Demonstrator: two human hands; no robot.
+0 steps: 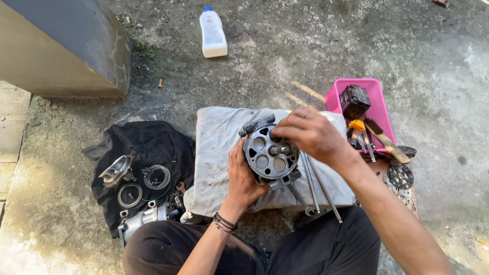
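Observation:
A round dark metal cylinder block point(270, 153) with several bores and a centre shaft stands on a dirty grey cloth pad point(219, 137). My left hand point(241, 175) grips its left and lower side. My right hand point(309, 134), with a ring on one finger, reaches over from the right and its fingertips pinch at the block's top face. Long metal bolts point(317, 186) lie on the pad just right of the block.
A black cloth point(153, 142) on the left carries round metal parts and a silver housing point(140, 219). A pink tray point(379, 99) with a black part and tools sits at right. A white bottle point(213, 33) stands far ahead. A concrete block point(66, 51) is upper left.

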